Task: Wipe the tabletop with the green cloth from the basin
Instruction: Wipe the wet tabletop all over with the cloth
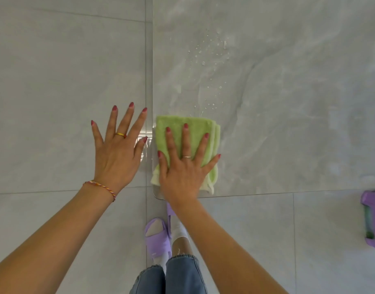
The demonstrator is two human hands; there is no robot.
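A folded green cloth (178, 132) lies at the near left corner of the grey marble tabletop (277, 102). My right hand (184, 166) presses flat on it with straight, spread fingers. My left hand (116, 149) hovers with fingers spread just left of the table's edge, over the floor, holding nothing. Water droplets (212, 52) speckle the tabletop beyond the cloth.
Grey floor tiles (55, 81) lie to the left of and below the table. A purple basin (373, 219) shows at the right edge on the floor. My feet in purple slippers (156, 238) stand under the table's near corner.
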